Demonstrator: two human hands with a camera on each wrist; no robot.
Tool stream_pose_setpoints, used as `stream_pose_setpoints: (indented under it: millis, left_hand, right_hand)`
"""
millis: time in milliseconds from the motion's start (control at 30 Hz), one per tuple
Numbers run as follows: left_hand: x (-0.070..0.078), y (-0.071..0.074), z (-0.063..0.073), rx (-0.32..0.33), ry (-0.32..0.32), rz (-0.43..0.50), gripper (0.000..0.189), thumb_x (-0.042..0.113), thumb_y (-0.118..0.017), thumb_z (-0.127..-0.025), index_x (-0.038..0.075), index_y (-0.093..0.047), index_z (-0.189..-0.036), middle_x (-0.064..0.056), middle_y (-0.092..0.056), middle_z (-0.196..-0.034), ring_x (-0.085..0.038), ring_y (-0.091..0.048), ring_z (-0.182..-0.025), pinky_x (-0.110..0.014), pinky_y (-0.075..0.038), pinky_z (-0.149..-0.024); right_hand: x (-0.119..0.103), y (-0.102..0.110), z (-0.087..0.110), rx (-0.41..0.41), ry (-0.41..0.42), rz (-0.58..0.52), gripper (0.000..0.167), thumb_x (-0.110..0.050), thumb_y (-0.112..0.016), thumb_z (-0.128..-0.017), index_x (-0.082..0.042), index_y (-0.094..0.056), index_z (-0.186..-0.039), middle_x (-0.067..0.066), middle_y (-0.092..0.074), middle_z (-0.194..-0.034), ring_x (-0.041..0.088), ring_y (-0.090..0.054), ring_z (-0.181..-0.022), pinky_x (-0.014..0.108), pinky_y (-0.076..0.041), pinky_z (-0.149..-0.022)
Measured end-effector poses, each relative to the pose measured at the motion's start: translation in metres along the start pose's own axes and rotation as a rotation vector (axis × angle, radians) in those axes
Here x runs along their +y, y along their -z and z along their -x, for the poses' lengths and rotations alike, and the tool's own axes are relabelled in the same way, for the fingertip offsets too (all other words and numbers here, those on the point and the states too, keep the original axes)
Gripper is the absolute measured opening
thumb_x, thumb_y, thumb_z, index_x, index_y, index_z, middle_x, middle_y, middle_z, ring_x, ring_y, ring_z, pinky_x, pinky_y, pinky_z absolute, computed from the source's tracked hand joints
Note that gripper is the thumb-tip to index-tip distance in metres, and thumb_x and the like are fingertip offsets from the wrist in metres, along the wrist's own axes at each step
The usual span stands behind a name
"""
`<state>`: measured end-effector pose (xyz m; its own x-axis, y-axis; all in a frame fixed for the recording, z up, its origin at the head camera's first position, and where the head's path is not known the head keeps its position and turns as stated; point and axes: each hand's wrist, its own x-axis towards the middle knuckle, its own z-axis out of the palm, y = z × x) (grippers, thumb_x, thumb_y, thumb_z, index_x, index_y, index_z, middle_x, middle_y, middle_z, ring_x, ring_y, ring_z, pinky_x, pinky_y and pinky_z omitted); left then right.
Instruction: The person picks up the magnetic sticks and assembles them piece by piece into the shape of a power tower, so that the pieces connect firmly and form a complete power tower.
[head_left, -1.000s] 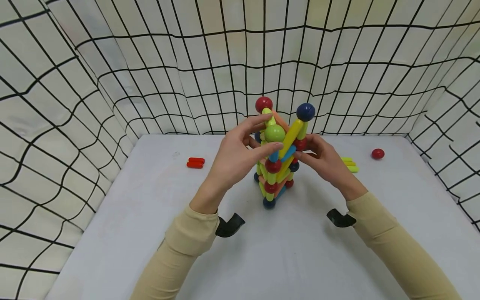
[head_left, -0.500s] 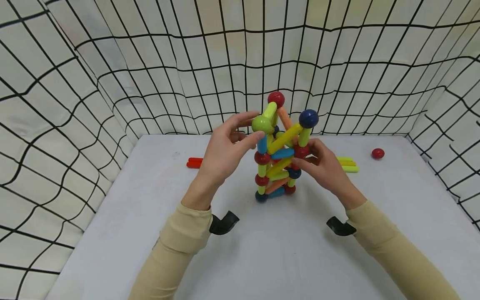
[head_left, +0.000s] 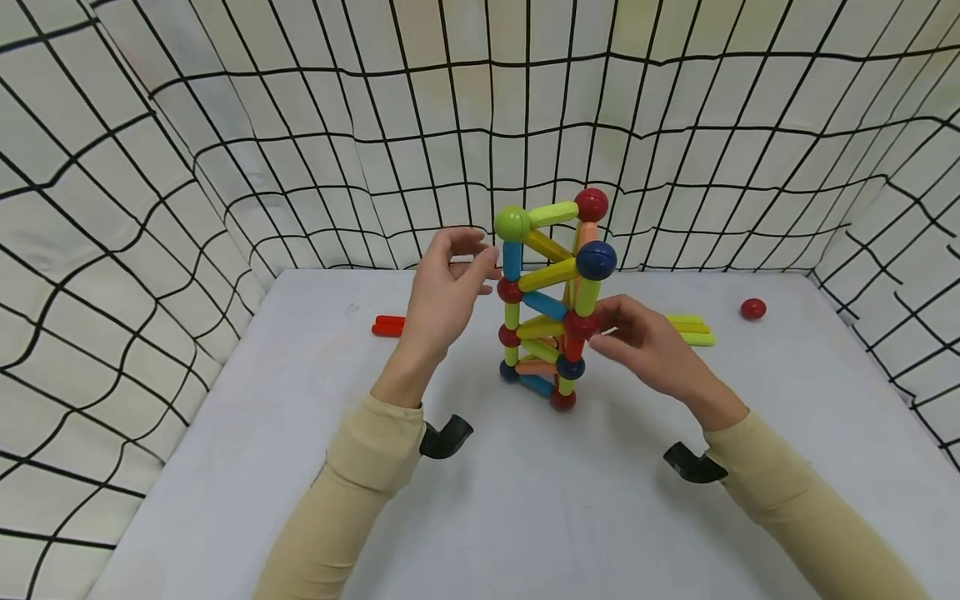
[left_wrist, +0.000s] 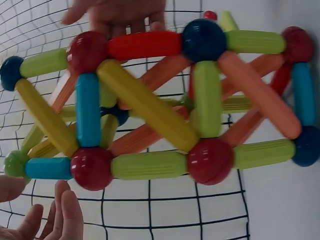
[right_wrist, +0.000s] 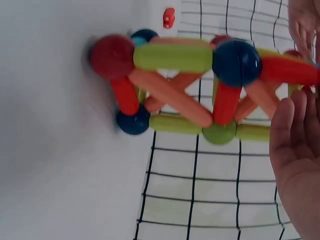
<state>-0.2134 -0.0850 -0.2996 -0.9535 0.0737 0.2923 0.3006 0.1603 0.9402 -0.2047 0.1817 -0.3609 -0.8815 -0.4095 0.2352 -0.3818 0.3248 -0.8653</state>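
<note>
A tall tower of coloured rods (head_left: 548, 275) and balls stands upright on the white table (head_left: 570, 500). Its top carries a lime green ball (head_left: 512, 224), a red ball (head_left: 592, 205) and a dark blue ball (head_left: 597, 261). My left hand (head_left: 442, 292) is at the tower's upper left, fingers loosely bent, close to the light blue rod (left_wrist: 48, 168) under the green ball; it holds nothing. My right hand (head_left: 648, 346) is at the right side, its fingertips against or just beside a middle red ball (head_left: 581, 324), the thumb below; exact contact is unclear.
Two red rods (head_left: 388, 326) lie at the left, partly behind my left hand. Yellow and lime rods (head_left: 692, 330) lie behind my right hand, with a loose red ball (head_left: 753, 309) farther right. Black netting (head_left: 420, 125) over white walls encloses the table's back and sides.
The tower has turned on the table: the green ball swung from the front to the left, the top red ball to the right. My left hand has drawn back leftward, off the tower.
</note>
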Motion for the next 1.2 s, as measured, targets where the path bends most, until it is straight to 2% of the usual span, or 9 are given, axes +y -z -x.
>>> stream_pose_setpoints:
  millis: [133,267,333,433,533,667,800,967,1200]
  left_hand:
    - [-0.010,-0.005,0.013,-0.071,0.053,-0.126,0.026,0.024,-0.054,-0.101,0.005,-0.053,-0.119,-0.006,-0.058,-0.110,-0.021,-0.065,-0.093,-0.033,-0.055,-0.081]
    - [-0.015,-0.011,0.024,-0.206,0.063,-0.258,0.022,0.024,-0.052,-0.102,0.007,-0.062,-0.111,-0.004,-0.065,-0.100,-0.023,-0.063,-0.093,-0.035,-0.053,-0.079]
    - [-0.017,-0.014,0.027,-0.265,0.056,-0.324,0.023,0.024,-0.052,-0.101,0.007,-0.065,-0.112,-0.002,-0.066,-0.099,-0.020,-0.060,-0.094,-0.034,-0.052,-0.078]
    - [-0.019,-0.018,0.028,-0.323,0.040,-0.399,0.025,0.022,-0.051,-0.101,0.007,-0.066,-0.115,-0.003,-0.066,-0.101,-0.020,-0.057,-0.092,-0.031,-0.050,-0.074]
    - [-0.020,-0.019,0.026,-0.311,0.015,-0.449,0.025,0.016,-0.050,-0.100,0.004,-0.066,-0.115,-0.005,-0.066,-0.102,-0.020,-0.055,-0.088,-0.030,-0.049,-0.071]
    - [-0.022,-0.018,0.020,-0.291,-0.016,-0.468,0.025,0.012,-0.049,-0.099,0.002,-0.067,-0.113,-0.006,-0.067,-0.105,-0.019,-0.059,-0.084,-0.029,-0.051,-0.073]
    - [-0.026,-0.017,0.010,-0.293,-0.025,-0.461,0.025,0.013,-0.049,-0.100,0.000,-0.066,-0.114,-0.008,-0.067,-0.107,-0.020,-0.061,-0.087,-0.032,-0.052,-0.077]
    - [-0.037,-0.018,-0.006,-0.272,0.034,-0.405,0.026,0.017,-0.049,-0.101,0.004,-0.064,-0.117,-0.007,-0.066,-0.111,-0.021,-0.061,-0.100,-0.036,-0.052,-0.085]
    - [-0.048,-0.018,-0.026,-0.257,0.056,-0.337,0.031,0.014,-0.046,-0.102,0.007,-0.060,-0.129,-0.008,-0.062,-0.124,-0.023,-0.057,-0.114,-0.038,-0.052,-0.089]
  right_hand:
    - [0.003,0.013,-0.009,0.059,-0.033,-0.050,0.033,-0.024,-0.046,-0.105,0.001,-0.051,-0.126,0.014,-0.058,-0.114,0.025,-0.060,-0.100,0.020,-0.051,-0.086]
    - [0.005,0.020,-0.026,0.146,-0.091,0.003,0.042,-0.033,-0.049,-0.103,-0.004,-0.048,-0.134,0.010,-0.057,-0.122,0.022,-0.059,-0.106,0.026,-0.051,-0.092]
    - [0.008,0.021,-0.035,0.141,-0.117,0.021,0.044,-0.031,-0.053,-0.102,-0.008,-0.045,-0.139,0.010,-0.055,-0.129,0.023,-0.056,-0.114,0.035,-0.048,-0.099]
    - [0.014,0.020,-0.046,0.070,-0.151,0.018,0.047,-0.025,-0.054,-0.102,-0.012,-0.041,-0.145,0.011,-0.051,-0.139,0.028,-0.048,-0.128,0.051,-0.039,-0.106]
    - [0.020,0.016,-0.053,-0.048,-0.175,0.005,0.049,-0.024,-0.053,-0.102,-0.013,-0.037,-0.148,0.014,-0.047,-0.143,0.033,-0.040,-0.135,0.059,-0.032,-0.109]
    - [0.025,0.010,-0.053,-0.149,-0.144,-0.017,0.050,-0.022,-0.051,-0.103,-0.010,-0.034,-0.149,0.015,-0.047,-0.144,0.036,-0.041,-0.135,0.058,-0.033,-0.108]
    - [0.027,0.011,-0.049,-0.116,-0.110,0.007,0.047,-0.021,-0.053,-0.102,-0.011,-0.040,-0.146,0.014,-0.052,-0.140,0.034,-0.046,-0.131,0.054,-0.039,-0.106]
    - [0.032,0.015,-0.042,-0.070,-0.119,0.030,0.044,-0.021,-0.060,-0.098,-0.008,-0.050,-0.139,0.013,-0.057,-0.132,0.031,-0.052,-0.124,0.050,-0.044,-0.102]
    - [0.036,0.016,-0.030,-0.069,-0.103,0.024,0.040,-0.023,-0.068,-0.094,-0.007,-0.061,-0.130,0.009,-0.065,-0.122,0.026,-0.056,-0.118,0.050,-0.043,-0.103]
